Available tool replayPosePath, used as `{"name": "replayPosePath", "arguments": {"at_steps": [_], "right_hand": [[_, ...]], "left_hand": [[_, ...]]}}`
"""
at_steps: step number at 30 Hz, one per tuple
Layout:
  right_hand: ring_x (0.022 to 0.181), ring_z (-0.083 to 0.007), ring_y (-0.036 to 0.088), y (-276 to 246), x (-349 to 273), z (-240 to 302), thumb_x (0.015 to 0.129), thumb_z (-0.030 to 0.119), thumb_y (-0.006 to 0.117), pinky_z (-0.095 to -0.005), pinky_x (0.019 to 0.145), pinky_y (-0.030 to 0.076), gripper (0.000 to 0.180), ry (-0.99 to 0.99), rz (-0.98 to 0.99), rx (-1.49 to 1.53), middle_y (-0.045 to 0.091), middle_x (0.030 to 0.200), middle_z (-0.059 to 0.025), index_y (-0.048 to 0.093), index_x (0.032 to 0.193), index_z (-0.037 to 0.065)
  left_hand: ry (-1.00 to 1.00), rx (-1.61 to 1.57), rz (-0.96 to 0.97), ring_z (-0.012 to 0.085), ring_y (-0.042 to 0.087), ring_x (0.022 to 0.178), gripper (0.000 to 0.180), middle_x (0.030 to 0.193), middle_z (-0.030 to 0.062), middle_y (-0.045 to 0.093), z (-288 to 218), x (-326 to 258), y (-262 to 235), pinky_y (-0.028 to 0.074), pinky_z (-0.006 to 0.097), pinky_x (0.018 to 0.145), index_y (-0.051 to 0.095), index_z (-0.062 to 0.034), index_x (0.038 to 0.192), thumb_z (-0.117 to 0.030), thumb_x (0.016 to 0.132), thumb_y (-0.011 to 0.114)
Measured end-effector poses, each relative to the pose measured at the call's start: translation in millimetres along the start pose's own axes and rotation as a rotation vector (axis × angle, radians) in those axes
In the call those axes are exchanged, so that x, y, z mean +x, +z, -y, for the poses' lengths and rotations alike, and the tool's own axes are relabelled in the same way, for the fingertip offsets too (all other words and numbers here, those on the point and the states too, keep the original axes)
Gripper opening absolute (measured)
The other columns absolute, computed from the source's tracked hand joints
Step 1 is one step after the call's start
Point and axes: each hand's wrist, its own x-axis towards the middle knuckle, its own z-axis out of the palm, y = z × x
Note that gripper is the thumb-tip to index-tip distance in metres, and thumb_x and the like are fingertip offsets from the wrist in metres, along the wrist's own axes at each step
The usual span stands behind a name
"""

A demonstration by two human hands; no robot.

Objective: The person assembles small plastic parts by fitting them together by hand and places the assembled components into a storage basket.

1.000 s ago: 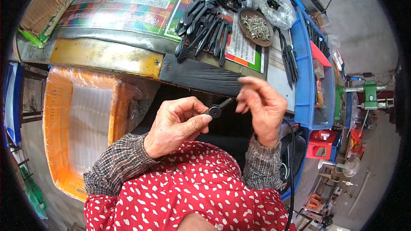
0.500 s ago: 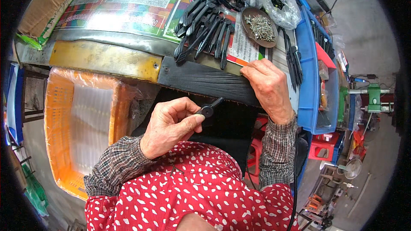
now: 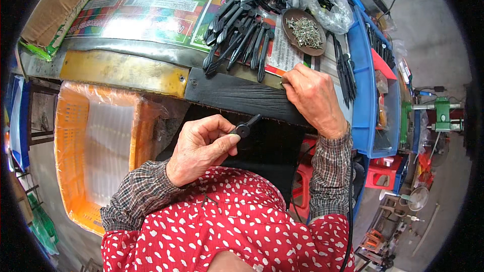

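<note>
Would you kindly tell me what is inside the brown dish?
The brown dish holds a heap of small silvery pieces; whatever lies beneath them is covered and cannot be seen.

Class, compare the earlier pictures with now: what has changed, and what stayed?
The right hand has moved away from the black part, forward to the bench edge; whether it grips anything is unclear. The left hand still holds the part, shifted slightly left. The bowl and basket stayed put.
</note>
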Motion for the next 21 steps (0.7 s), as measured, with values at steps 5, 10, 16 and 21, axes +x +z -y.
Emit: {"name": "replayPosePath", "arguments": {"at_steps": [5, 10, 16, 21], "right_hand": [[0.065, -0.0265, 0.059, 0, -4, -4, 0.069, -0.002, 0.064, -0.0355, 0.059, 0.047, 0.012, 0.049, -0.058, 0.11, 0.056, 0.073, -0.0095, 0.057, 0.079, 0.002], [0.065, -0.028, 0.06, 3, -15, -11, 0.069, -0.001, 0.065, -0.0371, 0.057, 0.047, 0.016, 0.199, -0.233, 0.074, 0.057, 0.076, -0.0097, 0.055, 0.08, 0.003], [0.063, -0.0269, 0.06, 12, -15, -12, 0.069, -0.003, 0.064, -0.0362, 0.055, 0.045, 0.015, 0.239, -0.344, 0.1, 0.057, 0.075, -0.0095, 0.054, 0.078, 0.003], [0.058, -0.0188, 0.056, 7, -18, 5, 0.07, -0.008, 0.063, -0.0303, 0.052, 0.044, 0.016, 0.321, -0.414, 0.256, 0.056, 0.072, -0.0074, 0.053, 0.077, 0.002]], "left_hand": [[0.019, 0.005, -0.001, 0.0014, 0.046, 0.05, 0.008, 0.068, 0.0017, 0.06, -1, -2, 0, 0.033, 0.015, 0.042, 0.058, 0.0007, 0.091, -0.007, 0.09, 0.059], [0.015, -0.015, -0.003, 0.0012, 0.046, 0.049, 0.009, 0.068, 0.0017, 0.06, -1, -4, 0, 0.032, 0.015, 0.042, 0.058, 0.0008, 0.092, -0.008, 0.09, 0.059], [0.035, -0.063, -0.043, 0.0017, 0.046, 0.048, 0.01, 0.068, 0.0022, 0.06, -3, 0, 5, 0.032, 0.016, 0.041, 0.057, 0.0008, 0.092, -0.008, 0.09, 0.059], [0.034, -0.124, -0.06, 0.003, 0.047, 0.049, 0.01, 0.069, 0.0039, 0.061, -5, 2, 7, 0.033, 0.016, 0.041, 0.056, 0.0004, 0.093, -0.009, 0.09, 0.059]]}}
